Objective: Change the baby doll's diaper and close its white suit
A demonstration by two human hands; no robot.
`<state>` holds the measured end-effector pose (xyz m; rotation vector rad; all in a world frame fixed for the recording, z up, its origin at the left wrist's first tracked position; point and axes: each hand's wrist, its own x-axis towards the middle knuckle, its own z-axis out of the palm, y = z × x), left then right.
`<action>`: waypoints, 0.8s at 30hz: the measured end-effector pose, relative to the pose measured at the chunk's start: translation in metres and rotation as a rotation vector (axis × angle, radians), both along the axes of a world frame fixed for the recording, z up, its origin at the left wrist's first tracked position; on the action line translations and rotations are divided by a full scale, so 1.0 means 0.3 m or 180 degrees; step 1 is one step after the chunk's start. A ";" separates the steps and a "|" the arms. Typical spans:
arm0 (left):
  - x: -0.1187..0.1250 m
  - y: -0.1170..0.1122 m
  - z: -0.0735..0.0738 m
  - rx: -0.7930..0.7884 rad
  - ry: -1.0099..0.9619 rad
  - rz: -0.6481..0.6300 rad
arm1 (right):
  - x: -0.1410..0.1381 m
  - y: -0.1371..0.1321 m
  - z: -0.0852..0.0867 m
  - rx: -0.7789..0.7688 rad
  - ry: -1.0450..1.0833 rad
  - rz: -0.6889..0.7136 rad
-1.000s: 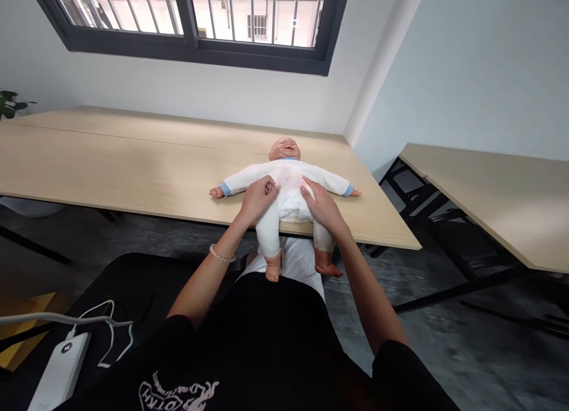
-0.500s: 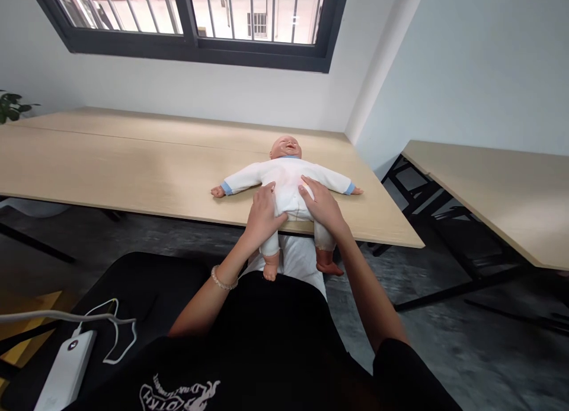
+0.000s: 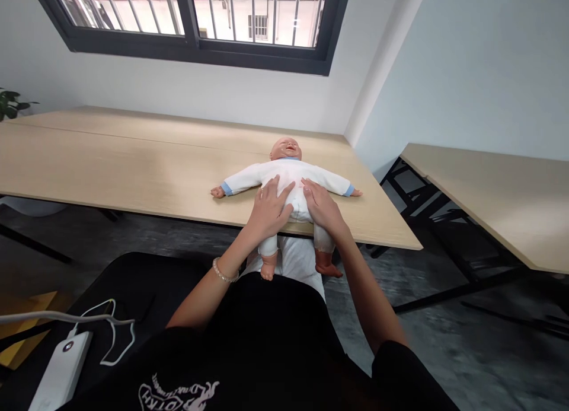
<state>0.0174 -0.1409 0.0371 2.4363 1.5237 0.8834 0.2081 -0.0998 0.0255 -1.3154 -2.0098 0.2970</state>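
Observation:
A baby doll [image 3: 291, 169] in a white suit with blue collar and cuffs lies face up on the wooden table [image 3: 186, 168]. Its arms stretch out sideways, and its lower legs hang over the front edge. My left hand [image 3: 269, 208] rests on the doll's torso on the left, thumb and fingers spread. On the right side of the torso lies my right hand [image 3: 323, 206], its fingers extended and close together over the suit. Neither hand is wrapped around the doll. Part of the doll's belly and hips is hidden beneath my hands.
A second table [image 3: 493, 197] stands to the right, with a gap between. At lower left, a black chair [image 3: 164, 280] holds a white power bank [image 3: 62, 369] with a cable [image 3: 102, 319]. A barred window [image 3: 258, 19] is in the wall behind.
My left hand has shifted from the doll's left side further onto its torso, fingers now more spread. My right hand's fingers have drawn closer together. The doll stays in place.

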 end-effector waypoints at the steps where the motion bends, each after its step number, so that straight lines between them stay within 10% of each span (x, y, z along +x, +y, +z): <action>1: 0.014 0.012 0.010 -0.0022 0.0081 -0.0029 | 0.005 0.011 -0.005 -0.0005 -0.0037 -0.0001; 9: 0.083 0.144 0.057 -0.0123 0.0487 -0.0135 | 0.028 0.161 0.002 -0.0274 -0.0140 0.0208; 18: 0.073 0.179 0.095 -0.0393 0.0616 -0.0344 | 0.196 0.117 -0.113 -0.0315 0.0693 -0.1063; 24: 0.128 0.222 0.112 -0.0097 0.0684 -0.0656 | 0.207 0.130 -0.135 -0.0327 0.0464 -0.0394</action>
